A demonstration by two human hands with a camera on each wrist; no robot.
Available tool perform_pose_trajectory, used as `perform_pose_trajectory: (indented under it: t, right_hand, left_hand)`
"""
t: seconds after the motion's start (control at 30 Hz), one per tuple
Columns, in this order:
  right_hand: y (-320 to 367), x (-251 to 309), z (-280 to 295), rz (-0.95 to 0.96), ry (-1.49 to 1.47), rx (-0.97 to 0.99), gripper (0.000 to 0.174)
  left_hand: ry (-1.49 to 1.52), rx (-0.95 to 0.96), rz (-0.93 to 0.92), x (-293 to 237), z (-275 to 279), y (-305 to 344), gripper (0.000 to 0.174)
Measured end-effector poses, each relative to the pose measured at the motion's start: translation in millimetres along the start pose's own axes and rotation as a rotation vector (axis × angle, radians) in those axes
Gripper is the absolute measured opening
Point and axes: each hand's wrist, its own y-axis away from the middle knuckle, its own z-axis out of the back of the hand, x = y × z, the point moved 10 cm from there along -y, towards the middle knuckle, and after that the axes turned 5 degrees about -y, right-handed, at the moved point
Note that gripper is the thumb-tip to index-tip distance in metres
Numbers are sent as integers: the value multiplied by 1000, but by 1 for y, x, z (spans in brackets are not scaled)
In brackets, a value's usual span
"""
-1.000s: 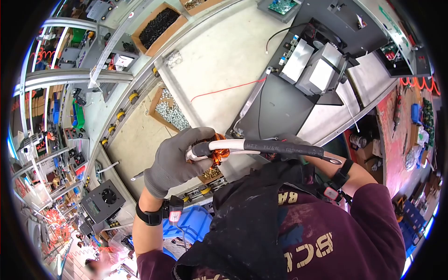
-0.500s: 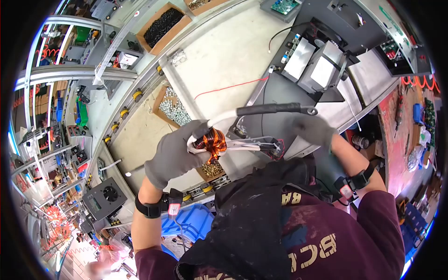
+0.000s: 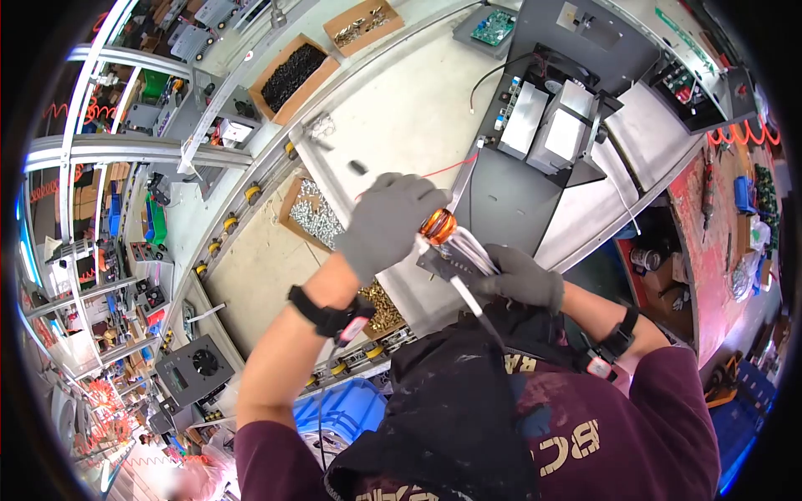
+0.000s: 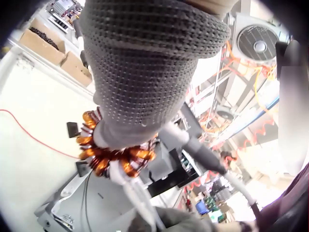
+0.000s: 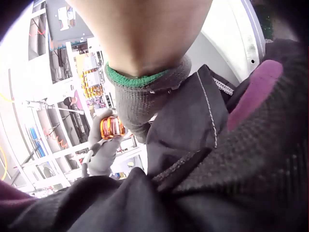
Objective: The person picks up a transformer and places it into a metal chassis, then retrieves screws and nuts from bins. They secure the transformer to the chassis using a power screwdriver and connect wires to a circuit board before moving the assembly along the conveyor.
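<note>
Gripping the copper coil [image 3: 439, 225], the left hand [image 3: 393, 219] has its gloved fingers curled over the ring, a hold that probably lets it turn and steady the heavy part. The right hand [image 3: 525, 280], also gloved, has its fingers closed around the white leads [image 3: 471, 249], likely so the loose ends do not swing; its fingertips are hidden. Both hands hold the piece in the air in front of the person's chest, over the near side of the surface [image 3: 409, 96], which presumably leaves room to handle the stiff wires.

The coil is a thick ring of glossy amber loops with darker brown gaps. Pale leads run out of it, one passing through a dark sleeve [image 3: 444, 269].

Further out, a grey chassis [image 3: 511, 200] lies along the surface's right part, carrying silver blocks [image 3: 558, 129]. Silver screws [image 3: 317, 215] sit by the left edge and brass fittings [image 3: 380, 307] by the near edge, perhaps for easy reach. A red wire [image 3: 455, 167] trails toward the chassis.
</note>
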Motion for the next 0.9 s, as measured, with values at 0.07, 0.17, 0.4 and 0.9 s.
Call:
perform_pose_trajectory:
  t: [0.07, 0.17, 0.4, 0.9]
  right_hand:
    - [3, -15, 9, 153, -1, -54, 39]
    - [28, -14, 30, 372, -101, -227, 42]
    - [52, -44, 73, -3, -567, -561, 42]
    - [79, -99, 122, 125, -66, -254, 20]
  left_hand:
    - [42, -65, -16, -1, -19, -19, 52]
    - [59, -155, -46, -18, -29, -57, 42]
    - [-14, -164, 17, -43, -80, -117, 17]
    - [-33, 58, 120, -73, -125, -124, 19]
